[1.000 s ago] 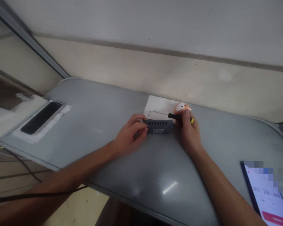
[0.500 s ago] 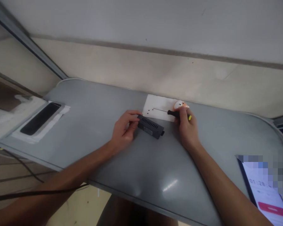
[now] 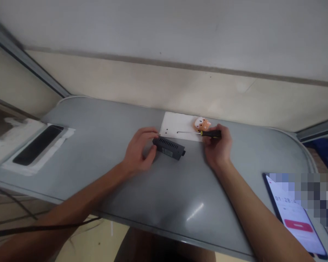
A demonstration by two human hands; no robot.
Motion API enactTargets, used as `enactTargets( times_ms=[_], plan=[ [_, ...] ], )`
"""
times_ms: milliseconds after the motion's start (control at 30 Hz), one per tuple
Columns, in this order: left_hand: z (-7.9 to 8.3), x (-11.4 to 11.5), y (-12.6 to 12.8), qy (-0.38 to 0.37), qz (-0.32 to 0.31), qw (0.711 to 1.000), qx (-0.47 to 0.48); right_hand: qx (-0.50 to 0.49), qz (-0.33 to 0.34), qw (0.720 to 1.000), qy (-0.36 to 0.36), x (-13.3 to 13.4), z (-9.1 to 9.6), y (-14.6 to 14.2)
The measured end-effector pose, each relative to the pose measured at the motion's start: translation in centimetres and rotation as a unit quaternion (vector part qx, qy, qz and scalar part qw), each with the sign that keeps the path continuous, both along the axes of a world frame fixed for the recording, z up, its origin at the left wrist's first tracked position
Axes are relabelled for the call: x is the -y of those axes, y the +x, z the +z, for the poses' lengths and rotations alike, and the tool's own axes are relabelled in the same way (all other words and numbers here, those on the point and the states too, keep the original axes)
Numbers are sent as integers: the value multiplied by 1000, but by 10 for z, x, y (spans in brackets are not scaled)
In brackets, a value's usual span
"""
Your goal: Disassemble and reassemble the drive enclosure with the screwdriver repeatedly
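Note:
My left hand has its thumb and fingers at the left end of a dark grey slotted box, which lies slantwise on the table. A small black tab sticks out of the box's right end. In my right hand is a screwdriver with a black and yellow handle, its thin shaft pointing left over a white sheet. A small dark screw shows at the screwdriver's tip. Two more dark screws lie near the sheet's left edge. An orange and white animal figure sits on the sheet's right part.
A grey table spans the view, with a pale wall behind it. On the left, a black phone-like slab rests on white material. A phone showing a timer lies at the right. A dark cable runs at lower left.
The screwdriver has moved right across the sheet, and the screw at its tip now stands farther from the other two. The handle has turned in my right hand. The whole view has shifted slightly.

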State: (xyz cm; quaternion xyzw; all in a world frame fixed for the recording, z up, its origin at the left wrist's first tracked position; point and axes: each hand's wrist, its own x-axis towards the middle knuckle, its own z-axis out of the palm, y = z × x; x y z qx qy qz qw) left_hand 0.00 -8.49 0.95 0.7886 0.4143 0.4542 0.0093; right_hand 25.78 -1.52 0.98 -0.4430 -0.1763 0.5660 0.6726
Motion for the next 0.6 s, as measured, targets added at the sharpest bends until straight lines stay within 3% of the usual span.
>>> enactTargets(
  times_ms=[100, 200, 400, 600],
  plan=[
    [4, 1, -1, 86, -16, 989, -119, -40, 30, 999, 4, 1, 7, 2],
    [4, 2, 7, 109, -37, 977, -180, -25, 64, 997, 44, 4, 9, 1],
    [0, -1, 25, 106, -20, 980, -167, -6, 79, 995, 66, 4, 3, 1],
    [-3, -6, 19, 68, -36, 983, -169, 5, 72, 995, 66, 2, 0, 2]
  ],
)
